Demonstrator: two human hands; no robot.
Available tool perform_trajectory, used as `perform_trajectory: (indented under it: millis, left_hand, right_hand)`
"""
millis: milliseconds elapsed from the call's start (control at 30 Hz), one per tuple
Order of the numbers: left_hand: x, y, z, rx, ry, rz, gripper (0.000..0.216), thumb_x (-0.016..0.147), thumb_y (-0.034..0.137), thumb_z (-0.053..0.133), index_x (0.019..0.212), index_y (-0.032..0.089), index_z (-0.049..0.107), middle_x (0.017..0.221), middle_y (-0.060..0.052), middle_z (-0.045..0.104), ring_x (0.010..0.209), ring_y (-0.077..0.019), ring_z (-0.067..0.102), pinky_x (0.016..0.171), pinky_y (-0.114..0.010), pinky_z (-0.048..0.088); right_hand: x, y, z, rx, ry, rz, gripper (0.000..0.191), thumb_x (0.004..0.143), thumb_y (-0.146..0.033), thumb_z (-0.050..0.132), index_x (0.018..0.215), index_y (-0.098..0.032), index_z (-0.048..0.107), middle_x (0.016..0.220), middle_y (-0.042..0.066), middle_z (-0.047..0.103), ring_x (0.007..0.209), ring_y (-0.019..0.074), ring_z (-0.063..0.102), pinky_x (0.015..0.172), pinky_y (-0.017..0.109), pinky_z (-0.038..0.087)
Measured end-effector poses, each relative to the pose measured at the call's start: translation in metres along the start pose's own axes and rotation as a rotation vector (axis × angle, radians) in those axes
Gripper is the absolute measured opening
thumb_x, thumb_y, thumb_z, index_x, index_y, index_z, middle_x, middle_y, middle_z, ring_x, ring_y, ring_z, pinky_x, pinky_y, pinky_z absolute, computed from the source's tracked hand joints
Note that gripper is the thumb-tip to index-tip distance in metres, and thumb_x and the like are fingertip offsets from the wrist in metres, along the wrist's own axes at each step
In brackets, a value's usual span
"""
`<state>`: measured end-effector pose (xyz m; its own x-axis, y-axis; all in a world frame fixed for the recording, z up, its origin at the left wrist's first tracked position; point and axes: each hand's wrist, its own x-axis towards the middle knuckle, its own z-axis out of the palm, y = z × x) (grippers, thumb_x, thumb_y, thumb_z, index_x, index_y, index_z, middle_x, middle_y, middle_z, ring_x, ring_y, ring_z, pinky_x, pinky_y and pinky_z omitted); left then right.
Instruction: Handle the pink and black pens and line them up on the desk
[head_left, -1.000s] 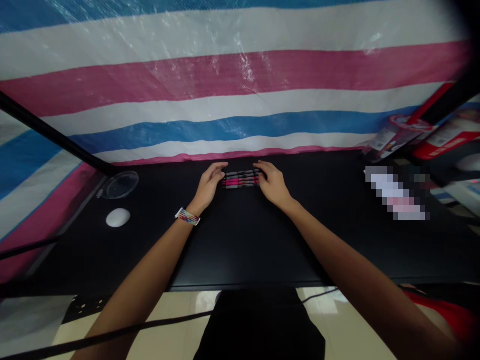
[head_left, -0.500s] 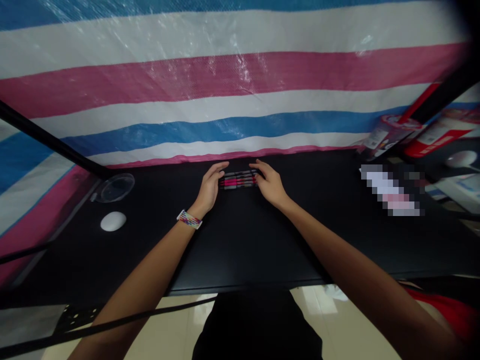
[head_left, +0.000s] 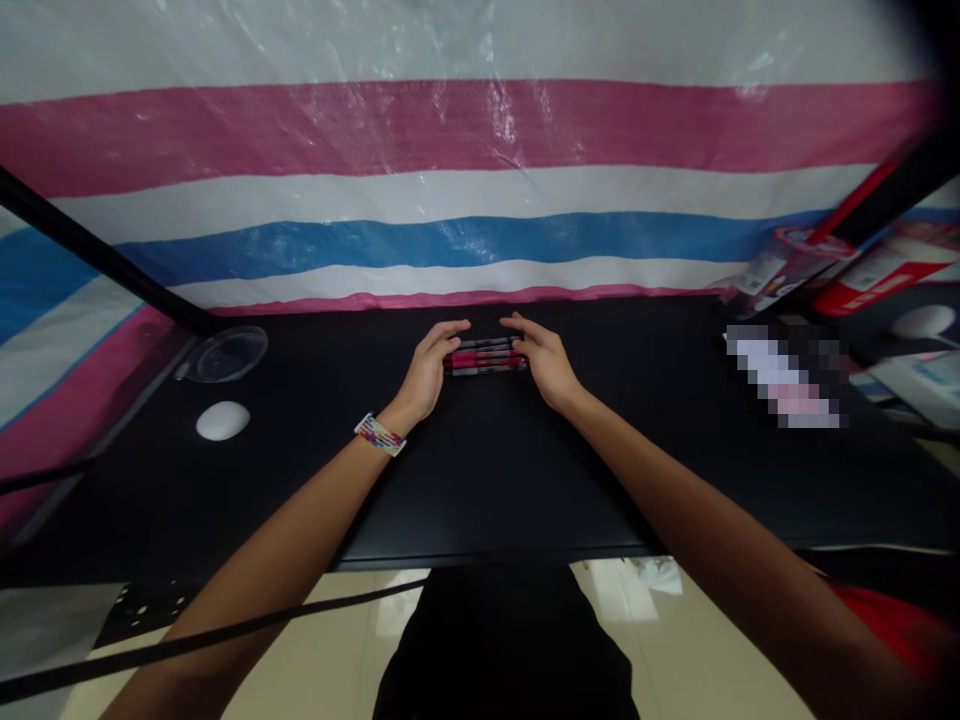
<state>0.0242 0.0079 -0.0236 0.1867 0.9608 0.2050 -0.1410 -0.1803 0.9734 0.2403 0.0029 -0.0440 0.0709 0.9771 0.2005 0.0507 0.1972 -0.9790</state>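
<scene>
Several pens [head_left: 486, 357], some dark or grey and some red, lie side by side in a row on the black table [head_left: 480, 470]. At their left ends is my left hand [head_left: 426, 372], its fingers stretched and curved past the far side of the row, the thumb by the pen ends. My right hand [head_left: 550, 365] mirrors it at the right ends, index finger reaching forward and thumb close to the pens. Both hands are open, cupped around the row. Contact at the pen ends is partly hidden by the fingers.
To the left are a clear round lid [head_left: 227, 355] and a white rounded object [head_left: 223, 421]. A pixelated item [head_left: 784, 378] lies at right, near a clear tub [head_left: 772, 270] and a red-and-white container [head_left: 874, 270]. Behind hangs a striped plastic sheet [head_left: 450, 190].
The camera view has shifted slightly. My hands stay at the two ends of the pens, and their fingertips are a little closer together than before.
</scene>
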Motion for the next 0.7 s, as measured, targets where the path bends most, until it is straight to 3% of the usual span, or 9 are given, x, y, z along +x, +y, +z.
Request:
perform_trajectory:
  millis: [233,400,567,700]
  left_hand:
    - [-0.003,-0.007,-0.005,0.136,-0.023,0.009,0.026,0.098,0.030,0.062,0.118,0.026,0.078,0.145,-0.006,0.073,0.148,-0.0322,0.059,0.131,-0.058,0.039]
    - [0.004,-0.006,-0.015,0.438,-0.005,0.161,0.023,0.103,0.024,0.061,0.119,0.026,0.077,0.142,-0.008,0.075,0.147,-0.0313,0.060,0.136,-0.059,0.031]
    - [0.004,-0.003,-0.017,0.640,-0.095,0.231,0.035,0.092,0.011,0.068,0.123,0.025,0.077,0.134,-0.010,0.077,0.133,-0.0314,0.068,0.127,-0.057,0.044]
    - [0.002,-0.001,-0.012,0.678,-0.113,0.251,0.034,0.094,0.010,0.063,0.122,0.023,0.077,0.130,-0.010,0.077,0.127,-0.0298,0.070,0.121,-0.052,0.049]
  right_hand:
    - [-0.009,-0.004,0.000,-0.169,0.011,-0.017,0.046,0.089,-0.011,0.060,0.128,-0.023,0.082,0.161,0.010,0.065,0.156,0.0321,0.056,0.134,0.058,0.037]
    - [-0.008,-0.005,-0.003,-0.351,0.040,-0.109,0.044,0.091,-0.011,0.061,0.127,-0.024,0.082,0.156,0.009,0.069,0.157,0.0335,0.055,0.134,0.064,0.035]
    - [-0.007,-0.008,-0.002,-0.394,0.019,-0.136,0.041,0.092,-0.011,0.062,0.126,-0.020,0.083,0.155,0.014,0.069,0.150,0.0341,0.062,0.131,0.059,0.043]
    - [-0.006,-0.008,0.004,-0.434,0.018,-0.138,0.040,0.092,-0.010,0.063,0.125,-0.018,0.084,0.154,0.015,0.070,0.150,0.0344,0.062,0.132,0.059,0.042]
